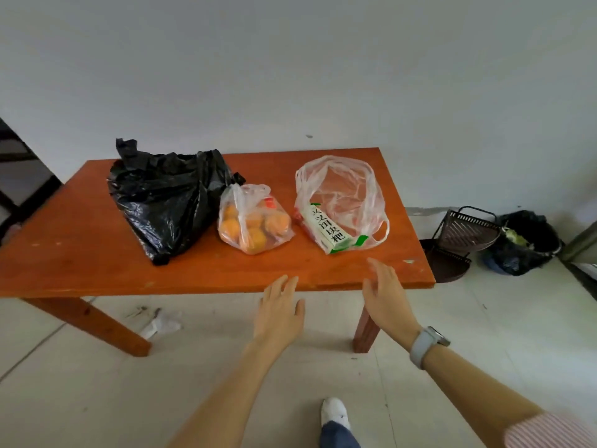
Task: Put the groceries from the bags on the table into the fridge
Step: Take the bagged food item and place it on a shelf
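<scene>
Orange-brown wooden table [80, 247] carries three bags in a row, all beyond our hands toward the wall. Nearest our right hand [386, 294]: a clear plastic bag [342, 192], mouth slack and open, with a white-and-green printed package [328, 229] lying in its front corner, just past our fingertips. Middle: a smaller clear bag of round orange fruit [253, 221], ahead of our left hand [280, 310]. Far left: a crumpled black plastic bag [161, 195], contents hidden, touching the fruit bag's back edge. Nothing sits between our hands and the bags, only bare tabletop. Our left hand hovers at the table's near edge, fingers straight and together, holding nothing. Our right hand is over the near edge of the tabletop, fingers extended and slightly spread, blurred, empty; white watch [424, 345] on that wrist. Floor right of the table: a dark wire rack [465, 231] and a black-lined bin [529, 244] with scraps inside. Crumpled white paper [160, 324] lies under the table. Our white shoe [336, 412] is at the bottom edge.
</scene>
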Demonstrator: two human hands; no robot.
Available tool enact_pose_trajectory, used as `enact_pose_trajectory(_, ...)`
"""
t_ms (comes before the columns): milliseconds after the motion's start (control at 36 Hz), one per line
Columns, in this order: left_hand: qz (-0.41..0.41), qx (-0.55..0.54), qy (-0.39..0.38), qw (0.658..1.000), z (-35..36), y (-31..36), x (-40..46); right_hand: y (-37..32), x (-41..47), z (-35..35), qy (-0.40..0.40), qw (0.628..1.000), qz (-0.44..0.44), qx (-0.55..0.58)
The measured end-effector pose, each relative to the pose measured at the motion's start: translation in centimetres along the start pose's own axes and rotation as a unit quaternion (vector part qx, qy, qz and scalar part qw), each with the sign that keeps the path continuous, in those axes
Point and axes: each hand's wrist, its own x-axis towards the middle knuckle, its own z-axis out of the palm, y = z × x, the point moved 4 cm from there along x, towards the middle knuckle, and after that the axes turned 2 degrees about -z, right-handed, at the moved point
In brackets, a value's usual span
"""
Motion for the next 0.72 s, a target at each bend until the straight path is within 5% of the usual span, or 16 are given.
enact_pose_trajectory(333,0.026,0.091,-0.142,0.985,7.2,-0.6,17.3,3.5,21.7,8.7,-0.143,0.981,-0.009,-0.134)
enact_pose_trajectory(472,0.057,0.161,-0.135,0.976,9.1,-2.9,17.9,5.1,23.7,11.4,-0.198,0.958,0.083,-0.189)
enact_pose_trajectory(722,0.073,0.162,-0.131,0.975,9.0,-3.3,17.9,3.6,23.5,12.0,-0.217,0.94,0.111,-0.238)
